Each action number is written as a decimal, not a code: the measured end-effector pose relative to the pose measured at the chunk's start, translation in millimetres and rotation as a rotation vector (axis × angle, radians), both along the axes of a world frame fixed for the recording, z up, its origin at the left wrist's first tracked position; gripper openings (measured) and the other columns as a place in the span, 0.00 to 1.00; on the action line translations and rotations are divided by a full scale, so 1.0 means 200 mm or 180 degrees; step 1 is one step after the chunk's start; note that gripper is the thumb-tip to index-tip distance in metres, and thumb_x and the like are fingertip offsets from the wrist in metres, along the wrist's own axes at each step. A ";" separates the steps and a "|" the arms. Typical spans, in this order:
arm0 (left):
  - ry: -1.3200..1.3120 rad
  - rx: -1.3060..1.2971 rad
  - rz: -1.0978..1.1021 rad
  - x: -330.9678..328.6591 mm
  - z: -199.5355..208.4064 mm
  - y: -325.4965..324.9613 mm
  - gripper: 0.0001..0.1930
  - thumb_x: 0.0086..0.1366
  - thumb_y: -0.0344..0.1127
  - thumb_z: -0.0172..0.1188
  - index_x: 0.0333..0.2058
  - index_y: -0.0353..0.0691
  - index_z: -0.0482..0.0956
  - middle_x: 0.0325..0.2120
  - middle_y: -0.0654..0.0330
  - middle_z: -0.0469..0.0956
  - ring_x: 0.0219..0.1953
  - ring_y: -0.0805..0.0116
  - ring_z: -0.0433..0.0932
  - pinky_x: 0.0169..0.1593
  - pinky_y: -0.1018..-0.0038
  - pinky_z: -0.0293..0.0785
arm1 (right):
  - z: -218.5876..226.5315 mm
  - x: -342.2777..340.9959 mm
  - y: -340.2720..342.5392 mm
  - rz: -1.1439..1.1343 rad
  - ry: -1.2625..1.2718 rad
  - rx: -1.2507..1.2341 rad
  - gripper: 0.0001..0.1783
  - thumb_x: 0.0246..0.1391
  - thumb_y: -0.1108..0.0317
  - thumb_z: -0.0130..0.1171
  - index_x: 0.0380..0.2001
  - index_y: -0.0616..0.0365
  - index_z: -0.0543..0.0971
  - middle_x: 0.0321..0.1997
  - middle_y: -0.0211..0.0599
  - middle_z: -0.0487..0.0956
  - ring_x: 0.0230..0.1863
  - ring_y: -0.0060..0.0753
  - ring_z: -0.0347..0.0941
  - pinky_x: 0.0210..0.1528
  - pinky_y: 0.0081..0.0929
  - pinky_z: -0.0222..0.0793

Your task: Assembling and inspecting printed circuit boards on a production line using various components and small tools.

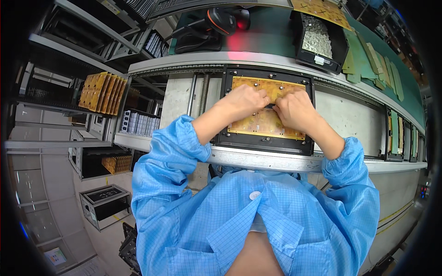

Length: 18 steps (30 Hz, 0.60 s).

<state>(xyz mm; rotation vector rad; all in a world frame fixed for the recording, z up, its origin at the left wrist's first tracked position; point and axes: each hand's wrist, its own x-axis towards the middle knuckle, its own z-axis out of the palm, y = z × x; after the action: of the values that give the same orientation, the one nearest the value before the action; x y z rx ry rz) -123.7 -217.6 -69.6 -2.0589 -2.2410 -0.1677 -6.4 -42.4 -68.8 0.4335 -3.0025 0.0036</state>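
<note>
One amber circuit-board panel (242, 125) lies in a black carrier (292, 145); left hand (247, 99) at its ten o'clock, right hand (294, 109) at three. Fingers curl together by a small dark part (270, 106); whether clamped, I cannot tell. Handling it seems the step; next calls for light, steady fingertips.

The panel (241, 126) lies in the frame (290, 144), beneath the left hand (247, 100) and right hand (294, 109). On the worktop (271, 27) behind, the scanner (218, 22) stands left, the bin (306, 57) right, with strips (393, 78) right of the bin. Boards (94, 92) stand left of the frame.
</note>
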 end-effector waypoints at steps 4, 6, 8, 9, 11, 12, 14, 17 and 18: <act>0.0140 0.0068 -0.0609 -0.08 0.01 0.03 0.08 0.57 0.31 0.53 0.35 0.43 0.78 0.27 0.62 0.75 0.28 0.62 0.81 0.31 0.66 0.78 | 0.04 0.05 -0.05 -0.1010 -0.0668 -0.0359 0.16 0.50 0.53 0.64 0.23 0.56 0.81 0.19 0.43 0.79 0.31 0.46 0.77 0.36 0.41 0.71; -0.0115 0.0011 -0.0472 -0.11 -0.01 0.01 0.12 0.58 0.33 0.55 0.41 0.44 0.80 0.33 0.61 0.79 0.35 0.59 0.82 0.37 0.66 0.79 | 0.09 0.11 -0.03 -0.1189 -0.0745 -0.0553 0.16 0.51 0.54 0.64 0.25 0.58 0.81 0.21 0.44 0.79 0.32 0.47 0.77 0.36 0.41 0.72; -0.0787 0.0298 -0.0327 -0.11 -0.01 -0.05 0.15 0.61 0.35 0.59 0.46 0.42 0.80 0.42 0.58 0.80 0.43 0.56 0.81 0.45 0.67 0.79 | 0.15 0.22 0.07 -0.1011 0.0124 -0.1407 0.11 0.50 0.64 0.66 0.31 0.60 0.78 0.25 0.43 0.77 0.33 0.50 0.73 0.36 0.41 0.70; -0.0810 0.0291 -0.0328 -0.08 0.02 -0.11 0.15 0.61 0.35 0.59 0.46 0.42 0.80 0.42 0.58 0.80 0.43 0.56 0.81 0.45 0.67 0.79 | 0.18 0.29 0.12 -0.1019 0.0101 -0.1412 0.11 0.50 0.64 0.66 0.31 0.60 0.78 0.25 0.43 0.77 0.33 0.50 0.73 0.36 0.41 0.70; -0.1146 0.0626 0.0367 -0.01 0.08 -0.25 0.14 0.59 0.33 0.63 0.44 0.39 0.80 0.44 0.56 0.79 0.47 0.55 0.79 0.47 0.65 0.78 | 0.21 0.43 0.17 -0.0587 -0.0374 -0.1650 0.14 0.45 0.71 0.68 0.36 0.60 0.78 0.27 0.39 0.75 0.35 0.46 0.71 0.39 0.38 0.69; -0.1149 0.0610 0.0382 0.00 0.10 -0.33 0.14 0.59 0.33 0.63 0.44 0.39 0.80 0.44 0.56 0.79 0.47 0.55 0.79 0.47 0.65 0.78 | 0.19 0.50 0.16 -0.0644 -0.0431 -0.1817 0.15 0.42 0.74 0.69 0.36 0.60 0.78 0.28 0.38 0.75 0.36 0.45 0.69 0.41 0.37 0.68; -0.1559 0.0406 0.0497 0.04 0.12 -0.47 0.14 0.56 0.31 0.66 0.42 0.37 0.81 0.48 0.54 0.77 0.51 0.54 0.77 0.51 0.63 0.76 | 0.13 0.59 0.12 -0.0675 -0.0315 -0.1927 0.15 0.40 0.78 0.67 0.36 0.61 0.79 0.35 0.40 0.75 0.39 0.45 0.69 0.44 0.36 0.68; -0.1637 0.0230 0.0459 0.10 0.10 -0.57 0.12 0.54 0.28 0.67 0.39 0.35 0.82 0.51 0.55 0.77 0.60 0.53 0.70 0.58 0.64 0.74 | 0.04 0.64 0.13 -0.0793 0.0088 -0.2045 0.13 0.40 0.81 0.65 0.33 0.62 0.78 0.36 0.41 0.75 0.40 0.46 0.69 0.44 0.36 0.68; -0.1620 0.0211 0.0512 0.12 0.08 -0.58 0.12 0.54 0.28 0.67 0.39 0.35 0.82 0.51 0.55 0.77 0.60 0.53 0.70 0.58 0.64 0.74 | 0.02 0.66 0.14 -0.0862 0.0102 -0.2078 0.12 0.37 0.82 0.64 0.29 0.63 0.76 0.36 0.40 0.75 0.41 0.45 0.70 0.45 0.35 0.68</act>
<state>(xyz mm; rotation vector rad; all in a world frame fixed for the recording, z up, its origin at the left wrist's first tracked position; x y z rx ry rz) -100.2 -333.7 -52.7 -1.9553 -2.6159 -0.8238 125.2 -15.1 -65.1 -0.0425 -2.7735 0.9032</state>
